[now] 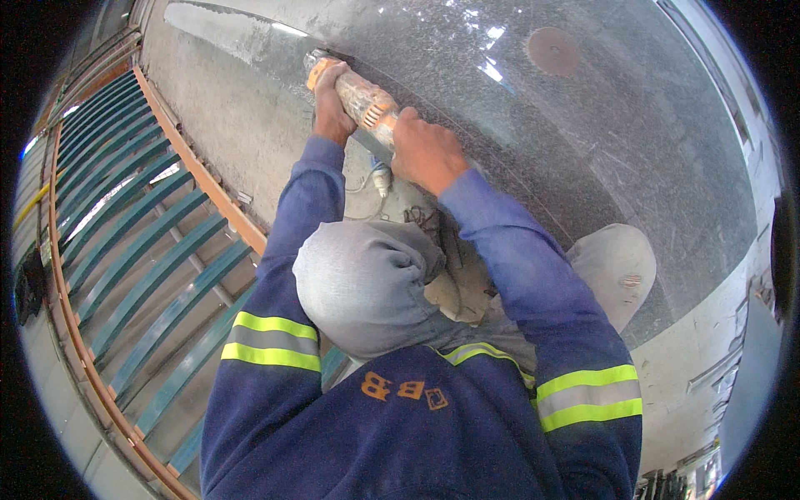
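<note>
Both my hands hold a dusty orange angle grinder (360,95) over the edge of a large dark polished slab (533,150). My left hand (333,107) wraps round the front of its body, just behind the metal head. Farther back, my right hand (428,152) is closed round the rear handle end. The grinder's head points to the far left and lies at the slab's edge; its disc cannot be made out. Below the grinder hangs a white and blue plug connector (381,178) with a cable.
A round brown disc (552,51) lies on the slab's far part. At left stands a rack with teal slats (150,242) and an orange-brown frame (204,179). Dusty concrete floor (221,108) lies between rack and slab. My bent knees (354,267) are close to the slab's near edge.
</note>
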Action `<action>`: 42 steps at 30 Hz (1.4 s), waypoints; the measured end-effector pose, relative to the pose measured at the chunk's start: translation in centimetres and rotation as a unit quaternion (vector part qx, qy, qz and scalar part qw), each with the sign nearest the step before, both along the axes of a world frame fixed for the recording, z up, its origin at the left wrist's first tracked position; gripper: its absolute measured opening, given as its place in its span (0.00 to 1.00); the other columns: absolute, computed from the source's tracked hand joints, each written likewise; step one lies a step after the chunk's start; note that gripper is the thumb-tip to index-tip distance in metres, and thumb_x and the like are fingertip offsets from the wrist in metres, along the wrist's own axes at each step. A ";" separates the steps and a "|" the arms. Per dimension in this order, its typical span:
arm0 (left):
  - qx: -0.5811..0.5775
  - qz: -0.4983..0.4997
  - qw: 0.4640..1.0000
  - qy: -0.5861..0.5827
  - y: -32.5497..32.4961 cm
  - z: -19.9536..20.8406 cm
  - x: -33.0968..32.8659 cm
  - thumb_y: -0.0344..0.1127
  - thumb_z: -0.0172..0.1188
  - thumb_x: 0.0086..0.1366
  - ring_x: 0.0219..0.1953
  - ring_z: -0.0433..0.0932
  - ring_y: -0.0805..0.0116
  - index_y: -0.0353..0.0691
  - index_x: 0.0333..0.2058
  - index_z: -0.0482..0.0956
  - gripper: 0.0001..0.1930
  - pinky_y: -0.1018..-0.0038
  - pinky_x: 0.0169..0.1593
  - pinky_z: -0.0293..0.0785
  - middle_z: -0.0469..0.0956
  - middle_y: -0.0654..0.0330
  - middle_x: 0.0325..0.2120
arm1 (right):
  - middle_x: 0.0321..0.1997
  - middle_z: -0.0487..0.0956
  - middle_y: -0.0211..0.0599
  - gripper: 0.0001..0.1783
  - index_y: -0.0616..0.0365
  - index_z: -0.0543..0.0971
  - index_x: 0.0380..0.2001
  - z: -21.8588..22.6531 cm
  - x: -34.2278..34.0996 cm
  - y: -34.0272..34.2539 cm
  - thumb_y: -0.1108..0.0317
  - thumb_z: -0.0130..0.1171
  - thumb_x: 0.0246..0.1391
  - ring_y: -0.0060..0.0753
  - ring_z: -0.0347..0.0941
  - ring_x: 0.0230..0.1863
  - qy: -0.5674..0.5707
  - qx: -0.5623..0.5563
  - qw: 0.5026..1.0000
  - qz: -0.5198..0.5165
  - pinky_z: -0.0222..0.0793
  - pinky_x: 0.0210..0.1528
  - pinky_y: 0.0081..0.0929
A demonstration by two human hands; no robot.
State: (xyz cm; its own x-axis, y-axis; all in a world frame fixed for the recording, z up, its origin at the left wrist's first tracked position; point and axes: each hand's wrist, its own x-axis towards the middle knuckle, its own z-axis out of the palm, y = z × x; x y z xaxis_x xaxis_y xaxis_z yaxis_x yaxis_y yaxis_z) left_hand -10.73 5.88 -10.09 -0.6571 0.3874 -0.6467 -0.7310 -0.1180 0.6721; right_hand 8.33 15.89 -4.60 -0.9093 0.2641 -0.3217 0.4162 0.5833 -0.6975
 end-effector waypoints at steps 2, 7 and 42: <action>0.012 -0.008 0.999 0.030 0.0 -0.5 -0.6 0.38 0.58 0.61 0.27 0.79 0.55 0.42 0.38 0.70 0.11 0.54 0.35 0.82 0.73 0.55 0.27 | 0.33 0.83 0.54 0.19 0.67 0.71 0.39 -0.6 -0.6 -0.1 0.69 0.65 0.45 0.51 0.84 0.36 0.000 -0.003 1.000 -0.005 0.80 0.37 0.43; 0.007 0.001 1.000 0.029 -0.2 -1.2 -1.3 0.38 0.57 0.62 0.27 0.79 0.56 0.42 0.38 0.70 0.10 0.55 0.35 0.82 0.73 0.56 0.27 | 0.35 0.83 0.55 0.19 0.67 0.71 0.39 -0.4 -1.0 -0.2 0.69 0.63 0.47 0.52 0.83 0.38 -0.009 -0.011 1.000 -0.001 0.79 0.40 0.45; -0.004 0.013 1.000 0.006 1.1 2.7 1.9 0.40 0.58 0.62 0.30 0.80 0.53 0.42 0.41 0.68 0.13 0.53 0.37 0.82 0.73 0.53 0.29 | 0.36 0.82 0.58 0.24 0.68 0.69 0.41 2.1 0.7 1.0 0.68 0.67 0.44 0.56 0.82 0.40 -0.045 -0.031 0.998 0.014 0.78 0.42 0.46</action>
State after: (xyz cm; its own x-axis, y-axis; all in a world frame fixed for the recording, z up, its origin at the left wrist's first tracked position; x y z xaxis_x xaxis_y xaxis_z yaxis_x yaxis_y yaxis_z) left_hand -8.78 6.97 -7.41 -0.6740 0.3652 -0.6421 -0.7200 -0.1306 0.6816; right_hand 9.08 16.93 -2.47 -0.8826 0.2155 -0.4177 0.4629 0.5534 -0.6924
